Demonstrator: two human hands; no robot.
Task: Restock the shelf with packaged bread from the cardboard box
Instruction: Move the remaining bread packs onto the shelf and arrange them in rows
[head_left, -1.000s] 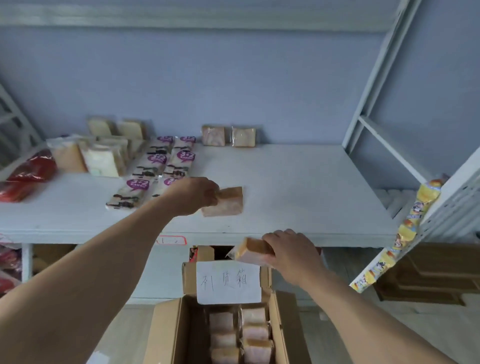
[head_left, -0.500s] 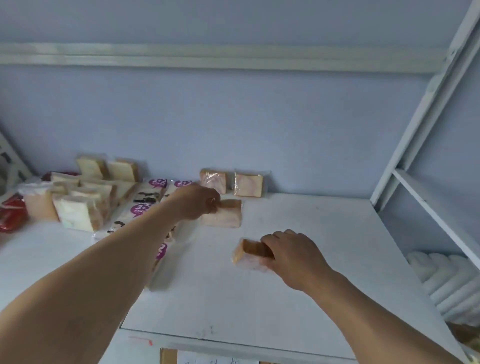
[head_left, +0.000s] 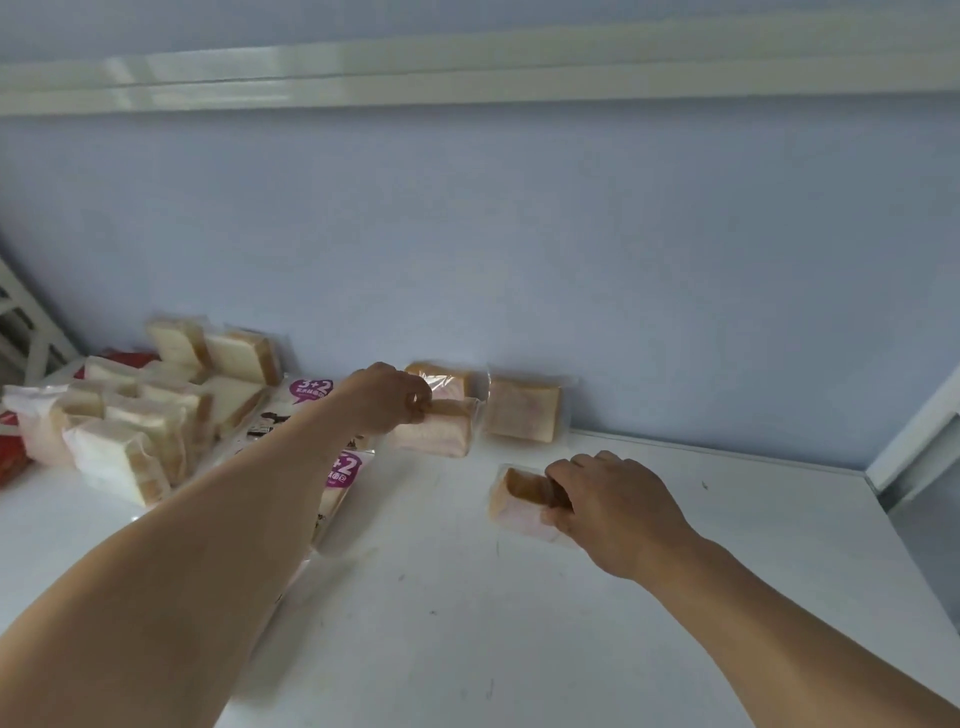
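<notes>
With our left hand (head_left: 387, 397) and right hand (head_left: 613, 501) each gripping a clear-wrapped tan bread pack, we should seat them squarely before the upright pair at the wall.

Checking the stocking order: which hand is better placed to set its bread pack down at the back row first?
Probably the left hand: its bread pack is already right in front of the packs at the wall. The right hand holds its pack farther forward.
</notes>
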